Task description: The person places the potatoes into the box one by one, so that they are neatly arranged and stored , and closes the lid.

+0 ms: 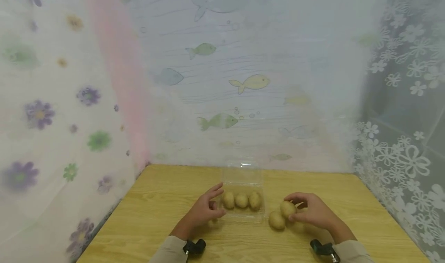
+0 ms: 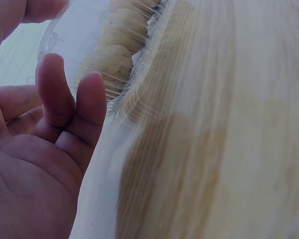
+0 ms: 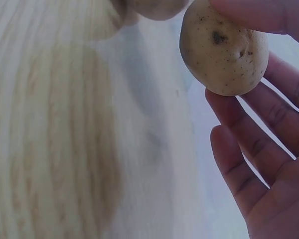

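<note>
A clear plastic box (image 1: 243, 218) with its lid (image 1: 242, 175) raised at the back stands mid-table. Three potatoes (image 1: 241, 200) lie in a row inside it. My left hand (image 1: 205, 206) is at the box's left side, thumb and fingers spread apart with nothing between them; the left wrist view shows its fingertips close to the box wall. To the right of the box, my right hand (image 1: 311, 212) pinches a potato (image 3: 224, 50) between thumb and fingers. Just left of that one, another potato (image 1: 277, 220) rests on the table.
The wooden table (image 1: 167, 189) reaches back to a hanging sheet (image 1: 253, 54) printed with fish. Flowered sheets (image 1: 41, 147) close off the left side and right side. Dark wrist camera mounts (image 1: 195, 246) sit at both cuffs.
</note>
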`<state>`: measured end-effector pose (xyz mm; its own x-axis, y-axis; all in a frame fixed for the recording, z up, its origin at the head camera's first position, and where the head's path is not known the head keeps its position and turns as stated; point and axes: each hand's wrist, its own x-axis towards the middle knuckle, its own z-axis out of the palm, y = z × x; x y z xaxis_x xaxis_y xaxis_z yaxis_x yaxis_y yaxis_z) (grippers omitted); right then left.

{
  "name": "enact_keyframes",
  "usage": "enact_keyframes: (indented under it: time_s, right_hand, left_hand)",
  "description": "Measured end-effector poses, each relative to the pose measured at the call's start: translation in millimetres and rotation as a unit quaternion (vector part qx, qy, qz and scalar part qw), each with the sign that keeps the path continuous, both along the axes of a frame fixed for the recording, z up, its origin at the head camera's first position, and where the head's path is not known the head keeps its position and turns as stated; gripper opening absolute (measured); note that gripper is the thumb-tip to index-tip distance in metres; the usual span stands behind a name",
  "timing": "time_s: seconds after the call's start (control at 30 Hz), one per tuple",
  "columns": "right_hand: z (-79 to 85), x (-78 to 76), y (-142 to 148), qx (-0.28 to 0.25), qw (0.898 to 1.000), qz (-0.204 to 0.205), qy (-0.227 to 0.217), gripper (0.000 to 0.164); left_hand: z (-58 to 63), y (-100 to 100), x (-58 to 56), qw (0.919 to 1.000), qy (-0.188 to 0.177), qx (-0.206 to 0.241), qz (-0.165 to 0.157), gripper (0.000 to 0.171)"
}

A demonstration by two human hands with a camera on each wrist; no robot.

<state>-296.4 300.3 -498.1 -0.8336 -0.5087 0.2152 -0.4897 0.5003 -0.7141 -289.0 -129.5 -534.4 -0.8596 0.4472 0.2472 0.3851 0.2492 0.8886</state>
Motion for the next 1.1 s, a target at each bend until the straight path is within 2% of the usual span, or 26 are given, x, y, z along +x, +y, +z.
enact_keyframes:
  time_s: [0.77,1.1]
  right_hand:
    - [23.1,-4.2,-34.3,-0.003,0.997,-0.014,0.077,0.051]
    - [31.2,-5.2,-46.3,-0.011,0.996,-0.033,0.079,0.052]
  left_hand:
    - [-0.8,-1.1,0.6,1.0000,0.003,-0.005,-0.002,0.083]
    - [-1.3,-1.2,-1.7,1.0000,0.005,-0.002,-0.002,0.082]
